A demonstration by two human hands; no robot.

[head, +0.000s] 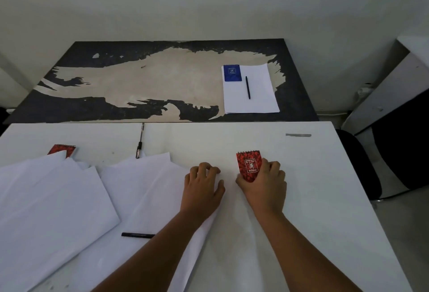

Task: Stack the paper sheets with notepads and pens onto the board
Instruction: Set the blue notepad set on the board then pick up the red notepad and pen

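Note:
On the worn dark board (116,106) at the back lies a white paper stack (257,99) with a blue notepad (231,73) and a black pen (248,87) on top. On the white table, my right hand (264,187) grips a red spiral notepad (248,166) by its lower edge. My left hand (203,185) rests with curled fingers on the right edge of a loose paper sheet (148,189). Another pile of sheets (51,201) lies at the left, partly covering a second red notepad (62,150). One pen (139,150) pokes out behind the sheets, another pen (138,235) lies near my left forearm.
The white table (313,175) ends at the right, where a dark chair (362,164) stands. A grey cabinet (390,92) is at the far right. A small grey strip (298,135) lies on the table's far right.

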